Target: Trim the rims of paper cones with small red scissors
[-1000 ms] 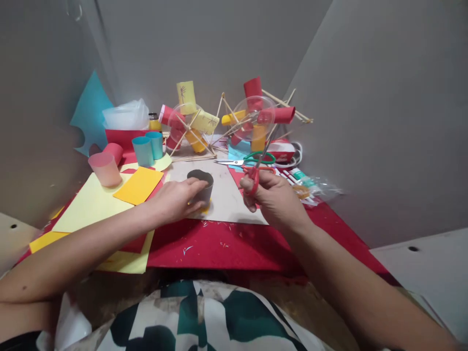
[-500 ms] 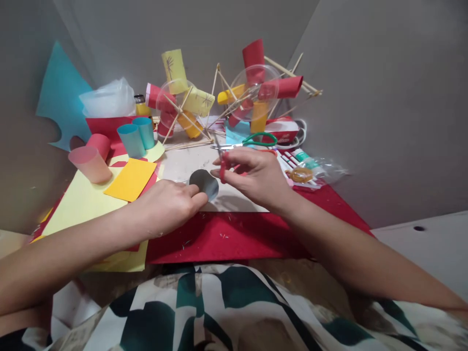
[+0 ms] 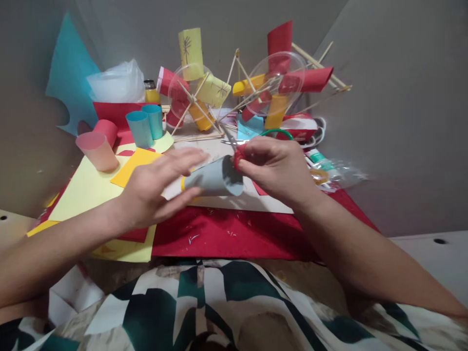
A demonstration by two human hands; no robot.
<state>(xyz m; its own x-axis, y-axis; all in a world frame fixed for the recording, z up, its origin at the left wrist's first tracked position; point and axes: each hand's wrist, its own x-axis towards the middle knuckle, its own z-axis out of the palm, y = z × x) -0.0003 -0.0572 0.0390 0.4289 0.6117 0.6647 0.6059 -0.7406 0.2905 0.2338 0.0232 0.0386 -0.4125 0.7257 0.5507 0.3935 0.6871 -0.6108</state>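
A grey-blue paper tube (image 3: 214, 178) lies on its side between my hands, with a yellow edge at its left end. My left hand (image 3: 166, 178) is at that end, fingers spread and slightly blurred, the thumb low along the tube and the other fingers above it. I cannot tell whether it touches the paper. In my right hand (image 3: 278, 161) are small scissors with red handles (image 3: 239, 157), their blades pointing up and to the left. The right fingers are close to the tube's open right end, whose inside looks dark.
Two pinwheel-like models of sticks, clear discs and red and yellow paper tubes (image 3: 192, 53) stand behind. Blue paper cups (image 3: 139, 129), a pink cup (image 3: 97, 151) and a yellow card (image 3: 135, 165) are on the left. Green-handled scissors (image 3: 280, 132) and a plastic bag (image 3: 343, 175) are right.
My left hand has let its pinch go and spread its fingers. The tube has turned from end-on to lengthwise. The right hand still holds the scissors; the whole view has shifted slightly.
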